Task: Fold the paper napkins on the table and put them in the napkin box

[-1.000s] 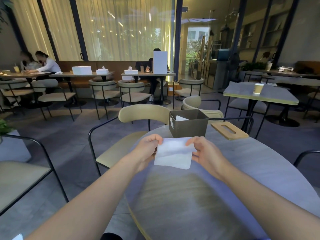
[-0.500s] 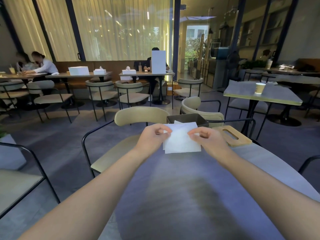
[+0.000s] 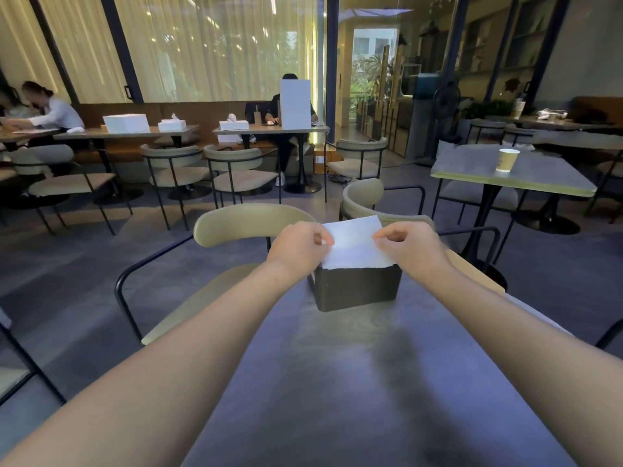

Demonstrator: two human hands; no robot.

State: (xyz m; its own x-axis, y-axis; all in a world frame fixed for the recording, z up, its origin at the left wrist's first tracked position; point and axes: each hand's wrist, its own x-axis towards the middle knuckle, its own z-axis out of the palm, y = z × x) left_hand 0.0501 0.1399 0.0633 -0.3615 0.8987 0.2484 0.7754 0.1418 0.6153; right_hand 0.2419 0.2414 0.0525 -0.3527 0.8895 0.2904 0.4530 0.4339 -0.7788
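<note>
Both bare arms reach forward over the round grey stone-look table (image 3: pixel 371 382), and the two hands hold a folded white paper napkin (image 3: pixel 355 244) upright between them, directly above the open top of the dark square napkin box (image 3: pixel 357 288). The left hand (image 3: pixel 298 249) pinches the napkin's left edge between thumb and forefinger, the other fingers curled in toward the palm. The right hand (image 3: pixel 416 246) pinches the right edge the same way, thumb and forefinger closed on the paper and the remaining fingers loosely bent behind it. The napkin's lower edge sits level with the box's near rim; whether it has entered the box cannot be told. The box stands on the far part of the table, just in front of a beige curved-back chair (image 3: pixel 249 224) with a black metal frame.
</note>
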